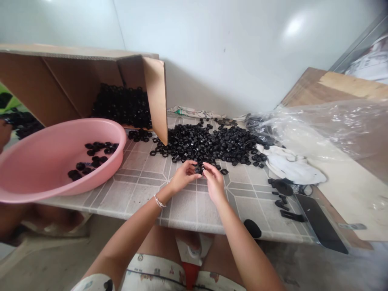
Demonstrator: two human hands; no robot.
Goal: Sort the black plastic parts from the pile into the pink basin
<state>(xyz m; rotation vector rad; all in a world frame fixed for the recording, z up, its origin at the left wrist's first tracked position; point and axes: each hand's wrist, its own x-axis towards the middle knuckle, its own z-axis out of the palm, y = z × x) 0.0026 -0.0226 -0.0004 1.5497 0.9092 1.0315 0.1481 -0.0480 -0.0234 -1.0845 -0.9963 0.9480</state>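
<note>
Black plastic rings, small and glossy, form the loose pile (pixel 212 141) before you on the grey checked surface (pixel 188 204). At the pile's near edge, your left hand (pixel 182 176) and right hand (pixel 215 182) meet, thumbs and forefingers pinching one small black plastic piece (pixel 199 169) from both sides; its exact form is too small to tell. That two-sided pinch probably lets you steady and turn it, with the pile in easy reach. The piece sits between your fingertips, just on your side of the pile. Left of the pile, the brown cardboard box (pixel 156 87) opens toward you, likely for easy access to the black pieces (pixel 121 105) inside; farther left and nearer you, the pink oval plastic basin (pixel 45 161) holds a few more, apparently to separate them from the pile.
</note>
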